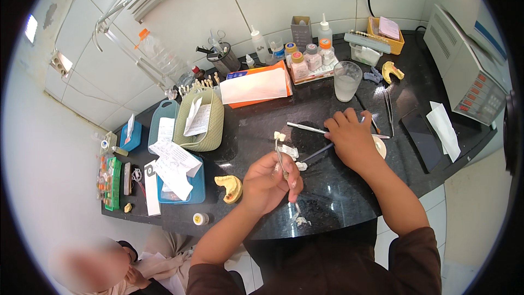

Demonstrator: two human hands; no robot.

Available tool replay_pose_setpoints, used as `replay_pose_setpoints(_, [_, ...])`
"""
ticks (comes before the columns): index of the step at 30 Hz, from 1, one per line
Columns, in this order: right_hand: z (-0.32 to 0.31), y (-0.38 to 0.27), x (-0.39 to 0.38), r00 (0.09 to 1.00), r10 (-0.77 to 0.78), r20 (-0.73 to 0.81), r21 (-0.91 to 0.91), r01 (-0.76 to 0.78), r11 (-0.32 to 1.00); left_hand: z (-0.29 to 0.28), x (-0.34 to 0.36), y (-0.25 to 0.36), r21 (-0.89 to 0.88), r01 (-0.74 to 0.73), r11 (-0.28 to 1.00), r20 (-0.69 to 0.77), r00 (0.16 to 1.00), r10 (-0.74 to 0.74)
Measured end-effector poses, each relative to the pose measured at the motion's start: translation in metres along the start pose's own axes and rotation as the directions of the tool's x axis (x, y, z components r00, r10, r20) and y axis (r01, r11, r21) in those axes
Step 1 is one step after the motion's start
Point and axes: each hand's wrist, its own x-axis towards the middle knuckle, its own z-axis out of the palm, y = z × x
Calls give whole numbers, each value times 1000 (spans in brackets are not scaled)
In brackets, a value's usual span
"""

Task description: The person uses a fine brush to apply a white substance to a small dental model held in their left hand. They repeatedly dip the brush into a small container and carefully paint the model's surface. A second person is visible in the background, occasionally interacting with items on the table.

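Nearest the camera, the left hand (pixel 267 183) is pinching a slim metal instrument (pixel 280 157) between thumb and fingertips, its tip pointing away from the body. At that tip, a small cream-coloured piece (pixel 280 136) is sitting above the black counter (pixel 333 202). The right hand (pixel 349 136) is bending over a silver-coloured handle (pixel 305 128) and a dark blue handle (pixel 316 153); I cannot tell whether its fingers are gripping either one. As for progress, the cream piece is already being held up on the instrument; how finished it is, and what work is remaining on it, the view is not showing. Crumpled white tissue (pixel 289 152) is lying just beyond the left fingers, and white scraps (pixel 302 221) are littering the counter on the near side. To the left, a yellow dental cast (pixel 229 189) is resting near a small lidded jar (pixel 201 218). Farther out, a glass of cloudy liquid (pixel 347 82) is standing beyond the right hand, with an orange box (pixel 283 79) to its left. The loose tissue and the two handles are crowding the space between the hands, while the right wrist is partly hiding a round pale dish (pixel 380 146).
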Motion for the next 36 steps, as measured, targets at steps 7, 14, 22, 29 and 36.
replay_pose_setpoints(7, [8, -6, 6, 997, -43, 67, -122, 51, 991, -3, 1, 5, -73, -41, 996, -36, 999, 39])
replay_pose_setpoints(14, [2, -4, 8, 998, 29, -52, -50, -32, 998, -4, 4, 6, -56, -88, 995, -70, 994, 84])
replay_pose_setpoints(22, [-38, -8, 7, 950, -18, -312, 308, 119, 944, -12, 7, 2, -50, -98, 994, -131, 987, 90])
replay_pose_setpoints(29, [-41, -27, -2, 931, -231, -283, 317, 317, 894, 0, 7, -1, 11, -79, 997, -240, 968, 80])
replay_pose_setpoints(36, [-39, -30, -1, 910, -262, -321, 330, 367, 870, 3, 5, -3, 67, 19, 998, -260, 966, -1])
